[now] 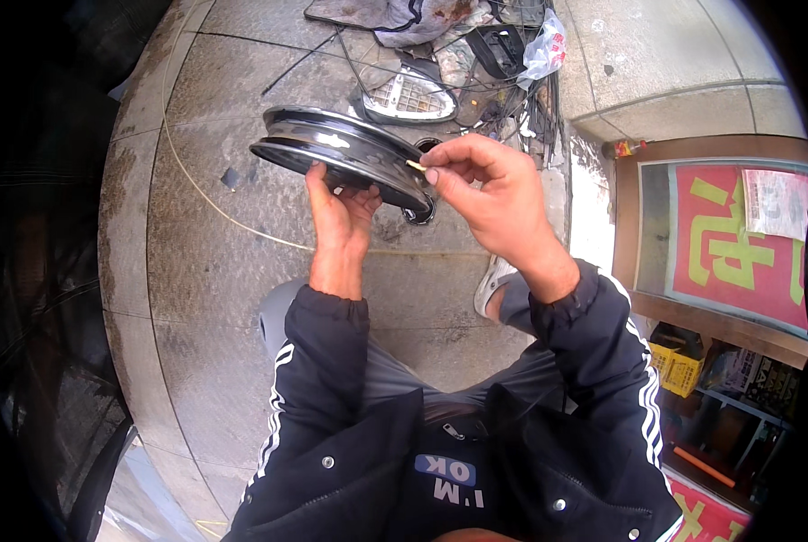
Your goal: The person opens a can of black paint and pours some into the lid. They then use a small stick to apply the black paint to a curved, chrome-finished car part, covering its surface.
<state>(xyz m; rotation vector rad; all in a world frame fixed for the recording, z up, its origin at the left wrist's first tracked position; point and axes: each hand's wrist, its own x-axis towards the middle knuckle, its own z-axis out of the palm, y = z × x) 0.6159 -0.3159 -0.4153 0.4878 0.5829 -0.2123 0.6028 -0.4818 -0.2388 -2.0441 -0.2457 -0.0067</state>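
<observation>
A glossy black wheel rim (359,149) is held tilted above the paving in front of me. My left hand (339,217) grips its lower edge, thumb on the near side and fingers curled underneath. At the rim's right end my right hand (494,194) is closed in a pinch between thumb and forefinger. A small pale yellow piece (416,166) sticks out of that pinch toward the rim; what it is I cannot make out. Partly hidden behind the rim, a dark shiny round part (419,214) shows; whether it belongs to the wheel I cannot tell.
A thin pale hose (185,172) curves across the paving. Beyond the rim lie a white grille-like part (410,96), a black plastic part (496,51), a white plastic bag (545,47) and tangled cables. On the right stand a red sign panel (738,239) and a yellow box (675,366).
</observation>
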